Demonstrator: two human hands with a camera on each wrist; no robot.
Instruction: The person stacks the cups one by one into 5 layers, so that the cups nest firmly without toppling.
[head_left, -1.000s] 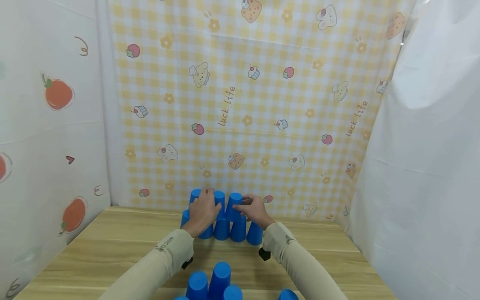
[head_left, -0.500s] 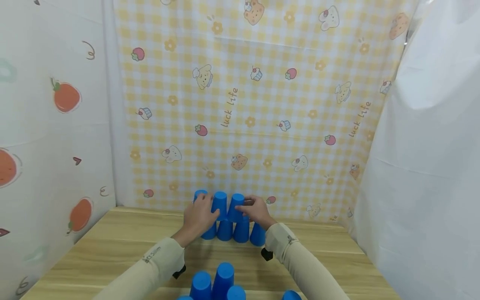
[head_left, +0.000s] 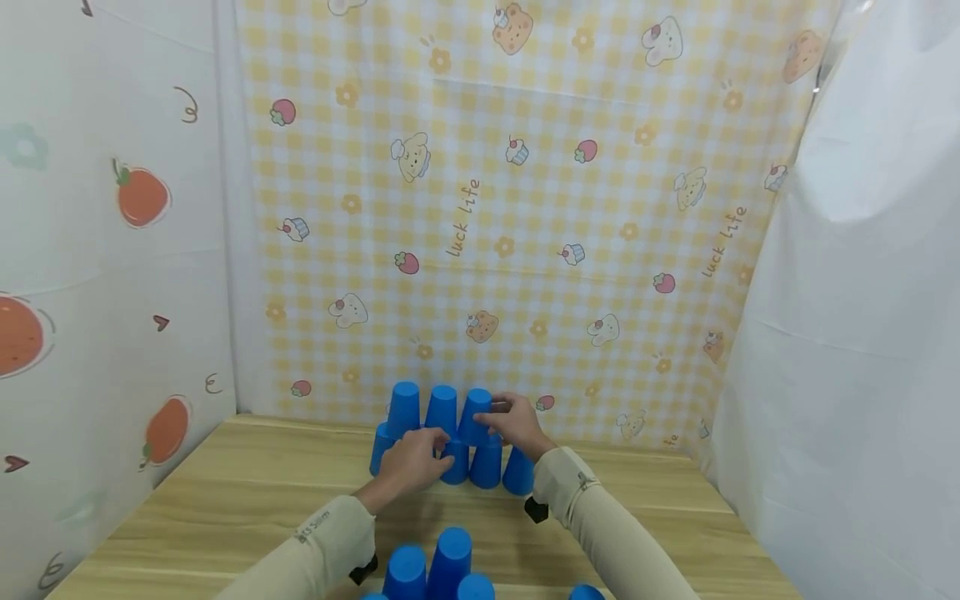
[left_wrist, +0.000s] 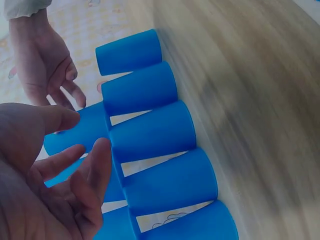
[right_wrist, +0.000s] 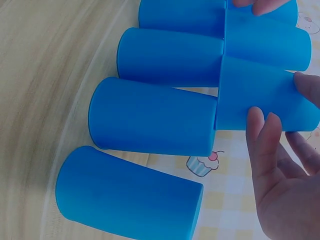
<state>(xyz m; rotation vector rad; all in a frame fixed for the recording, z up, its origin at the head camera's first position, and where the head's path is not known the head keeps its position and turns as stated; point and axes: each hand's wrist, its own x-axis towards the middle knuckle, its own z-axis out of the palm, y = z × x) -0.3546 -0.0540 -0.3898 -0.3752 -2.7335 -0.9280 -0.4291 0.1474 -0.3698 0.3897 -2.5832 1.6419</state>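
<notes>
Two tiers of blue cups form a stack (head_left: 450, 433) at the far edge of a wooden table (head_left: 225, 500), seen from the head view: four cups below, three on top, all upside down. Behind the stack hangs a yellow checked cloth (head_left: 525, 208) printed with cupcakes and strawberries; a white sheet with orange fruit (head_left: 112, 250) closes the side left of the stack, a plain white sheet (head_left: 862, 333) the side right of it. The left hand (head_left: 411, 463) sits in front of the stack's lower row, fingers loosely bent, gripping nothing. The right hand (head_left: 516, 423) touches the top cup (head_left: 476, 415) at the stack's right end with its fingertips. More blue cups (head_left: 435, 567) stand nearer the person than the stack.

From the left wrist, the left hand (left_wrist: 50, 175) is relaxed and empty just beside the stack (left_wrist: 155, 135); the right hand (left_wrist: 42, 60) shows beyond.

From the right wrist, the right hand (right_wrist: 280, 170) has straight fingers against the top cup (right_wrist: 260, 95), above the lower row (right_wrist: 150, 120).
</notes>
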